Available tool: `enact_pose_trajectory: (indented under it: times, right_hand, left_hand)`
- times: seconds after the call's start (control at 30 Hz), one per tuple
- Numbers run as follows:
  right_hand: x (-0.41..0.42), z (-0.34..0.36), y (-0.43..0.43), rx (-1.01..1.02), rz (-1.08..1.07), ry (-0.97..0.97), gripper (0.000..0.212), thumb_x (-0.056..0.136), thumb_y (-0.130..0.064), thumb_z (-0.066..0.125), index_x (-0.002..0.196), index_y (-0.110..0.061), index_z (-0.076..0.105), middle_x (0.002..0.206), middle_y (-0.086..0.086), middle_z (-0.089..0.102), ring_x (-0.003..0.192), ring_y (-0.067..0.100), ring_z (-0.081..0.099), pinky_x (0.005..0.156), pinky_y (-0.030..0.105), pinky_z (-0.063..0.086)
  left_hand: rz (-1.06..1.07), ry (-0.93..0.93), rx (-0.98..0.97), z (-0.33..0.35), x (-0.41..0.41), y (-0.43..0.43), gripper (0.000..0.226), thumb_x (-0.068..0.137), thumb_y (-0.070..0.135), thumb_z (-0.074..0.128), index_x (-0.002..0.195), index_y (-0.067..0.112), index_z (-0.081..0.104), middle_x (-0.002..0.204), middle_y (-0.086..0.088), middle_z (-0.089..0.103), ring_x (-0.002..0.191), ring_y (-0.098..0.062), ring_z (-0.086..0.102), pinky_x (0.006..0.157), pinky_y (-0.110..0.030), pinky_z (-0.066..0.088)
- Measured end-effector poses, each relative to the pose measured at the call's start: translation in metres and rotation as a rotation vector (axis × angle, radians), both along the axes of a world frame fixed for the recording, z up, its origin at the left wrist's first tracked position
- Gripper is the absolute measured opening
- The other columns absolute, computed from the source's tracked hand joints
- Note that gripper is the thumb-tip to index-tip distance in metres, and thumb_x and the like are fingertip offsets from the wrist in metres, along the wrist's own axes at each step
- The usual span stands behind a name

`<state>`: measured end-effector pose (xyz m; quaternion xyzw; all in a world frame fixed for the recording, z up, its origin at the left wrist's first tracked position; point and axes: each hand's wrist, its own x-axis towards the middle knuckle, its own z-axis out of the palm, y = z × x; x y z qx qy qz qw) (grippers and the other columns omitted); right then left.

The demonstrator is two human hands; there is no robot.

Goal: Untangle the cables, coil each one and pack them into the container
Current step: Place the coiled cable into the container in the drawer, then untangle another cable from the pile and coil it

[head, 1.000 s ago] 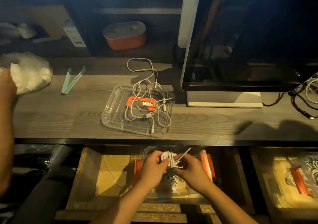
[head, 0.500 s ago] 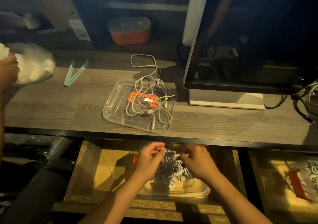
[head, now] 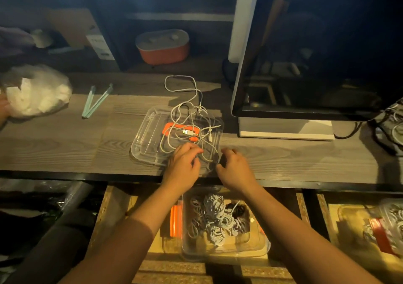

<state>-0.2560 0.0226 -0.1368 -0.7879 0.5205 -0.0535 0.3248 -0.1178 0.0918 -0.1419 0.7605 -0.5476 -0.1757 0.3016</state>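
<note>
Both hands have come up out of the open drawer (head: 113, 207) since a moment ago and now sit at the near edge of the desk (head: 65, 148). Nearest, beneath the wrists, the clear container (head: 259, 247) lies in that drawer with coiled cables (head: 214, 220) heaped inside. The left hand (head: 184, 166) has its fingers bent down onto the loose cables (head: 187, 132) at the near edge of a clear tray (head: 148, 139); whether they close on a strand cannot be told. The right hand (head: 234, 168), just to its right, curls at the tray's near right corner, and its hold cannot be told either. Beyond the left fingertips the white tangle crosses an orange piece (head: 172, 127) and trails off the tray's far side. Farther off, beyond the right hand, stands a dark monitor (head: 316, 54).
</note>
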Motion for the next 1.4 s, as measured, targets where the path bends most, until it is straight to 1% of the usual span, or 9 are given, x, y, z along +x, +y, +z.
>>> enact_pose_trajectory:
  times: [0.17,0.3,0.53,0.7,0.87,1.0,1.1,1.27,1.4]
  right_hand:
    - [0.022,-0.005,-0.003,-0.076,-0.087,-0.02,0.041,0.087,-0.022,0.057,0.126,-0.011,0.051,0.126,0.014,0.048,0.111,0.031,0.051,0.093,0.043,0.047]
    - [0.028,-0.009,0.0,-0.036,-0.11,0.023,0.029,0.088,-0.023,0.057,0.114,-0.01,0.062,0.121,0.012,0.05,0.113,0.028,0.048,0.092,0.041,0.046]
    - [0.033,0.005,0.006,-0.188,-0.099,0.051,0.025,0.087,-0.03,0.055,0.092,-0.009,0.068,0.102,0.01,0.058,0.098,0.024,0.053,0.085,0.042,0.047]
    - [0.049,0.027,0.016,-0.298,-0.155,-0.158,0.014,0.093,-0.023,0.053,0.087,-0.012,0.06,0.091,0.001,0.053,0.085,0.015,0.05,0.078,0.034,0.044]
    - [0.061,0.032,0.028,-0.159,-0.277,-0.434,0.018,0.098,-0.022,0.045,0.092,-0.008,0.055,0.09,0.002,0.051,0.081,0.014,0.05,0.073,0.037,0.046]
    - [0.065,0.041,0.03,-0.112,-0.399,-0.606,0.019,0.098,-0.019,0.045,0.082,-0.015,0.055,0.082,0.002,0.054,0.074,0.013,0.051,0.067,0.032,0.043]
    - [0.063,0.046,0.031,-0.052,-0.405,-0.671,0.019,0.098,-0.019,0.047,0.082,-0.013,0.056,0.075,0.0,0.056,0.069,0.012,0.053,0.061,0.026,0.043]
    - [0.061,0.053,0.034,-0.031,-0.494,-0.773,0.02,0.098,-0.017,0.045,0.079,-0.016,0.052,0.067,-0.002,0.049,0.055,0.001,0.045,0.05,0.014,0.038]
    - [0.057,0.064,0.023,-0.007,-0.522,-0.774,0.023,0.094,-0.02,0.052,0.072,-0.016,0.054,0.061,-0.003,0.048,0.052,0.005,0.042,0.048,0.021,0.037]
  left_hand:
    - [-0.185,-0.108,-0.013,-0.003,0.011,-0.001,0.051,0.084,-0.005,0.05,0.129,0.018,0.055,0.135,-0.001,0.047,0.127,-0.018,0.037,0.106,-0.036,0.033]
    - [-0.251,-0.133,-0.063,-0.005,0.021,-0.011,0.054,0.079,-0.006,0.048,0.129,0.013,0.055,0.132,-0.004,0.052,0.126,-0.022,0.042,0.107,-0.044,0.035]
    - [-0.275,-0.311,0.046,-0.002,0.03,-0.025,0.049,0.087,0.023,0.056,0.135,0.028,0.047,0.143,0.008,0.04,0.135,-0.015,0.025,0.105,-0.035,0.011]
    - [-0.212,-0.356,0.001,0.006,0.031,-0.035,0.04,0.087,0.02,0.056,0.126,0.028,0.055,0.135,0.005,0.043,0.129,-0.018,0.029,0.101,-0.038,0.015]
    - [-0.084,-0.23,-0.225,0.012,0.035,-0.042,0.015,0.076,0.014,0.069,0.09,0.017,0.072,0.106,-0.006,0.062,0.106,-0.029,0.05,0.086,-0.033,0.018]
    - [-0.064,-0.286,-0.271,0.015,0.039,-0.047,0.013,0.073,0.025,0.07,0.084,0.019,0.071,0.099,-0.004,0.061,0.101,-0.023,0.048,0.087,-0.036,0.021]
    - [-0.049,-0.278,-0.278,0.019,0.04,-0.049,0.023,0.076,0.039,0.057,0.08,0.022,0.071,0.095,-0.001,0.06,0.099,-0.017,0.042,0.087,-0.035,0.021]
    - [-0.036,-0.323,-0.081,0.016,0.053,-0.048,0.017,0.079,0.036,0.067,0.094,0.028,0.069,0.116,0.003,0.053,0.118,-0.02,0.04,0.102,-0.042,0.016]
    - [0.0,-0.351,0.093,0.01,0.077,-0.044,0.02,0.087,0.035,0.057,0.105,0.032,0.065,0.127,0.006,0.047,0.125,-0.019,0.032,0.109,-0.043,0.013]
